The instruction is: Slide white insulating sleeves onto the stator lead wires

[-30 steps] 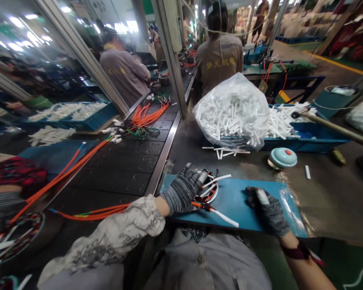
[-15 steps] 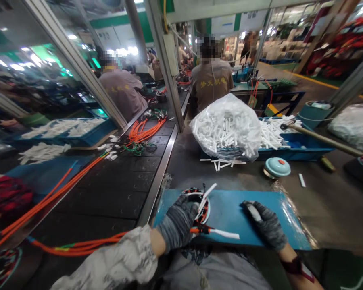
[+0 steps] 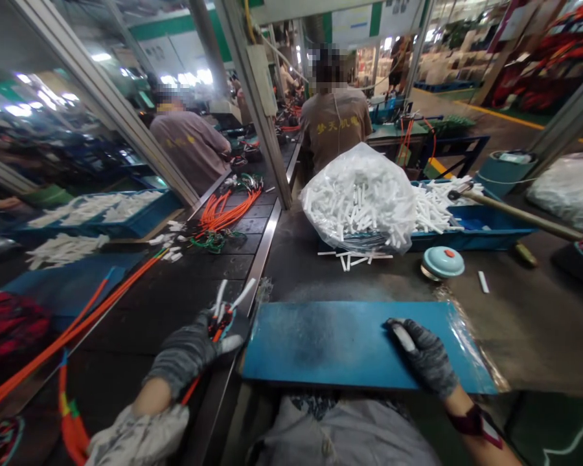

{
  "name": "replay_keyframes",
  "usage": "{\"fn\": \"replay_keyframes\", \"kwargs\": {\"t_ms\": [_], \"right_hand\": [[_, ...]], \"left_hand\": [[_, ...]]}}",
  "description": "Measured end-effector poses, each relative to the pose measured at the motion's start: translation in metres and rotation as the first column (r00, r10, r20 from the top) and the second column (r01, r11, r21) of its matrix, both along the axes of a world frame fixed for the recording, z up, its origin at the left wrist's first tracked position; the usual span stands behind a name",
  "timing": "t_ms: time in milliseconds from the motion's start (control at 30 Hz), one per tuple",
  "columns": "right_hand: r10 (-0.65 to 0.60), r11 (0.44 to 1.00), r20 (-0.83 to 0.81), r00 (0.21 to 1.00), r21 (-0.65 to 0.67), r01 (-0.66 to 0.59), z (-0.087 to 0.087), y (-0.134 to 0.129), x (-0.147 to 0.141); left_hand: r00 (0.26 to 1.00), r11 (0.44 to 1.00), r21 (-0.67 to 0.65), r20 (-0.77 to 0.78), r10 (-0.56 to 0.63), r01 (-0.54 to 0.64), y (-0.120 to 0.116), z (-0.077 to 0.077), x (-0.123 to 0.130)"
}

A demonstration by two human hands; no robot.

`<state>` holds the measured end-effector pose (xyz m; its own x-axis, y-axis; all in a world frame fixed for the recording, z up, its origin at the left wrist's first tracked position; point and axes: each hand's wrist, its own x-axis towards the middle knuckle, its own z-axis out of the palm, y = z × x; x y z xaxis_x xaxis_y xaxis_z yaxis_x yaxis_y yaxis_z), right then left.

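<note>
The left hand (image 3: 187, 353) gripped the coil (image 3: 222, 320) between thumb and fingers, over the belt (image 3: 230, 265); white sleeves (image 3: 243, 295) pointed away from the palm; the right hand (image 3: 426, 357), farther off, had thumb and fingers together

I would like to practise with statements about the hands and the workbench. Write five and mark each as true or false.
1. The right hand is at the blue mat. True.
2. The left hand holds the wire coil over the middle of the blue mat. False: the left hand holds the wire coil left of the blue mat.
3. The light-blue container has an orange-red top knob. True.
4. The clear bag contains orange cables. False: the clear bag contains white tubes.
5. Both hands wear gloves. True.
</note>
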<state>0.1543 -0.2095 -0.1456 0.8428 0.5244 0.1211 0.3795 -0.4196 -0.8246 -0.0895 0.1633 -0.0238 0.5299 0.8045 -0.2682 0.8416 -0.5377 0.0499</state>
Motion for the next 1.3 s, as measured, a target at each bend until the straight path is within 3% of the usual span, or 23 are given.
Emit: {"fn": "replay_keyframes", "kwargs": {"t_ms": [167, 267, 300, 367, 433, 500, 633, 733, 833, 933, 1300], "right_hand": [[-0.015, 1.0, -0.02, 1.0, 0.002, 0.015, 0.001, 0.001, -0.001], [-0.028, 1.0, -0.023, 0.999, 0.001, 0.028, -0.001, 0.001, -0.001], [-0.032, 0.999, -0.022, 0.999, -0.002, 0.032, -0.001, 0.001, 0.0], [-0.035, 0.999, -0.019, 0.999, -0.009, 0.035, -0.002, 0.001, 0.0], [-0.034, 0.999, -0.018, 0.999, -0.012, 0.034, -0.001, 0.001, 0.0], [-0.036, 0.999, -0.016, 0.999, -0.009, 0.036, 0.0, 0.001, 0.0], [-0.039, 0.999, -0.013, 0.999, -0.007, 0.039, -0.001, 0.001, 0.0], [-0.046, 0.999, -0.018, 0.999, -0.011, 0.046, -0.004, 0.001, 0.0], [-0.059, 0.998, -0.021, 0.998, -0.008, 0.059, -0.004, 0.001, -0.001], [-0.061, 0.998, -0.048, 0.997, -0.005, 0.06, -0.002, 0.002, -0.002], [-0.078, 0.997, -0.041, 0.996, 0.004, 0.078, -0.001, 0.002, -0.001]], "left_hand": [[0.98, 0.973, 0.115, 0.011, 0.198, -0.198, 0.029, -0.014, -0.005], [0.939, 0.874, 0.362, 0.007, 0.344, -0.323, 0.038, -0.012, 0.005], [0.937, 0.829, 0.462, 0.013, 0.349, -0.315, 0.038, -0.009, 0.011], [0.975, 0.79, 0.58, 0.028, 0.222, -0.197, 0.031, -0.004, 0.026], [0.998, 0.842, 0.539, 0.068, -0.01, -0.029, 0.02, -0.003, 0.047], [0.972, 0.91, 0.404, 0.161, -0.171, 0.093, 0.006, -0.008, 0.071], [0.943, 0.976, 0.127, 0.26, -0.207, 0.179, -0.014, -0.047, 0.111], [0.922, 0.974, 0.095, 0.315, -0.226, 0.207, -0.016, -0.086, 0.125], [0.883, 0.952, 0.116, 0.356, -0.307, 0.285, -0.011, -0.11, 0.125], [0.868, 0.939, 0.131, 0.358, -0.343, 0.317, -0.007, -0.114, 0.121], [0.875, 0.943, 0.121, 0.353, -0.332, 0.309, -0.009, -0.111, 0.121]]}}
